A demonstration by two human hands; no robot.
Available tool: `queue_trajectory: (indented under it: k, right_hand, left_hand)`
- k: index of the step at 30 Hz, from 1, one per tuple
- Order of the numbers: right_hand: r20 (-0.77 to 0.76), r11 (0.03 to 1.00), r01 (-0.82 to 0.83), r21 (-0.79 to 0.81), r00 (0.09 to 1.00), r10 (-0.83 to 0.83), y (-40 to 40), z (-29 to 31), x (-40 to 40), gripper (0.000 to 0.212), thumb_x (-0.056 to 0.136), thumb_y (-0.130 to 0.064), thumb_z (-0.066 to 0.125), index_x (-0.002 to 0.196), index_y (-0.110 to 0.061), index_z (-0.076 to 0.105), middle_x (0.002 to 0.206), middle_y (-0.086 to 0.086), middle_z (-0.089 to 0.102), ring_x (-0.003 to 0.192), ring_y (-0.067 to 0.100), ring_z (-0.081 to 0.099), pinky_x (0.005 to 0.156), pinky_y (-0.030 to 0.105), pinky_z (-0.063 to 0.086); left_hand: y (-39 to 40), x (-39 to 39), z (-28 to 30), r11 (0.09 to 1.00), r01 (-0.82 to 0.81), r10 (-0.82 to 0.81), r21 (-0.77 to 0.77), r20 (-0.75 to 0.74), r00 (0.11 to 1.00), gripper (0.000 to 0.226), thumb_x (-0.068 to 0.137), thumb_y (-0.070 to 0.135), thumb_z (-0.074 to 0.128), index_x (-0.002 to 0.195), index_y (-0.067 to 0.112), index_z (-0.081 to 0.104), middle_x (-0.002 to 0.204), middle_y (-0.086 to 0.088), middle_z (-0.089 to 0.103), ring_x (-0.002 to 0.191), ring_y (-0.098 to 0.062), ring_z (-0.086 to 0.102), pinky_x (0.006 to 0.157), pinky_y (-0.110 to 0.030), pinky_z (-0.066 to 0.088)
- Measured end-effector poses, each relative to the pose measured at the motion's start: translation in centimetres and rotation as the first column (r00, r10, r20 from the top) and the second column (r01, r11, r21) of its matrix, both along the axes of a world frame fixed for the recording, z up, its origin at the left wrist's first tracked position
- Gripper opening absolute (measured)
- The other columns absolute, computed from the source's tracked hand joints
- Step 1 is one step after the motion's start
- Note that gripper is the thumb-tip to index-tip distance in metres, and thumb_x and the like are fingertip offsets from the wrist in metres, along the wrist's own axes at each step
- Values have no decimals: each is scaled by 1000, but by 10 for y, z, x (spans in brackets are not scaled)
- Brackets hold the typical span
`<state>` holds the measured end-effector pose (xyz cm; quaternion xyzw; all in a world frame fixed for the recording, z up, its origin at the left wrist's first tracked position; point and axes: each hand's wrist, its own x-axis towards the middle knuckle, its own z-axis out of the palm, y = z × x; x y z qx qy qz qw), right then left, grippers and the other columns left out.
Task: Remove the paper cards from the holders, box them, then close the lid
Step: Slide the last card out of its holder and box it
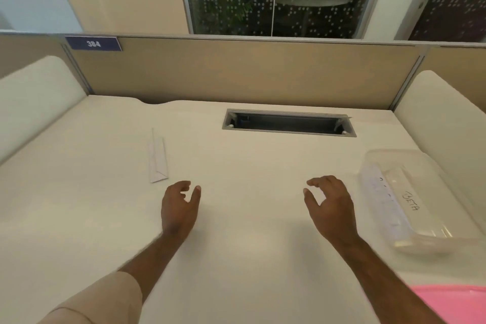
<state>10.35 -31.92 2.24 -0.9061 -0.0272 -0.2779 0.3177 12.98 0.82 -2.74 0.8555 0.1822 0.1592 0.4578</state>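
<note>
Cards (389,200) sat inside the clear box (431,239) by the tabletop's (249,166) right edge, one reading BETA. Both hands, left (178,208) and right (331,205), hovered mid-tabletop, fingers loosely spread, holding nothing. Folded paper holder (157,160) lay toward the left edge.

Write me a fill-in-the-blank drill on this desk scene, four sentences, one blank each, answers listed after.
1. The card lying in the clear plastic box has the word ____ written on it.
2. The blue sign on the partition shows the number ____.
3. The folded white paper lies on the desk nearest the ____ hand.
4. The left hand and the right hand each hold ____.

Missing words: BETA; 384; left; nothing
</note>
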Motion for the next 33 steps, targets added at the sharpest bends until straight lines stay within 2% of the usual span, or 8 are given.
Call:
queue_trajectory:
  k: [6,14,18,21,25,27,29,33]
  right_hand:
    - [-93,990,-131,59,986,137,86,-2,26,13,81,-14,71,94,-15,68,93,-3,66,90,19,61,78,33,50]
    - [-211,954,-286,92,931,299,164,-2,63,24,84,-20,67,108,-18,67,107,-8,65,101,14,58,86,29,48]
    - [-278,943,-319,100,901,334,177,-7,79,33,86,-23,65,119,-20,64,119,-9,62,113,10,54,95,27,44]
    - [-308,939,-325,113,887,344,178,-12,85,35,87,-24,65,121,-22,62,122,-12,60,116,9,52,97,29,45]
    - [-315,945,-310,104,891,327,170,-17,90,34,87,-23,66,121,-23,62,121,-12,60,115,10,54,96,28,45]
    - [-310,946,-307,101,894,323,166,-16,91,35,87,-21,66,121,-22,62,121,-10,61,116,12,54,97,31,46]
    - [-292,944,-313,99,898,329,164,-13,92,36,87,-19,66,123,-21,61,123,-7,61,117,15,55,98,35,47]
    - [-222,944,-310,109,918,328,161,3,93,43,90,-23,63,132,-23,54,132,-5,57,120,13,52,99,27,41]
  left_hand:
    - [60,22,9,959,-259,256,-115,-40,966,30,88,35,66,111,17,61,101,3,67,100,-20,62,82,-31,43]
    - [78,63,7,941,-293,265,-168,-173,949,60,83,43,72,131,11,55,115,1,65,111,-22,61,95,-34,46]
    - [78,84,-4,935,-287,244,-210,-206,948,51,85,41,69,126,12,61,110,0,68,109,-24,63,93,-33,48]
    - [79,92,-7,936,-274,247,-219,-145,958,24,94,32,57,99,14,71,84,2,68,91,-29,67,76,-33,51]
    - [85,86,-12,963,-236,233,-126,-45,972,33,95,28,47,72,6,59,60,-4,54,61,-24,50,59,-34,43]
    - [88,78,-13,980,-164,165,-114,-5,986,31,93,28,48,71,9,57,57,4,48,57,-17,42,57,-32,37]
    - [92,70,-11,987,-96,97,-131,2,995,23,94,28,54,80,17,69,62,13,58,62,-11,51,63,-30,43]
    - [94,52,-2,998,26,-25,-52,27,999,14,92,20,63,96,24,76,86,16,73,87,-6,67,79,-25,51]
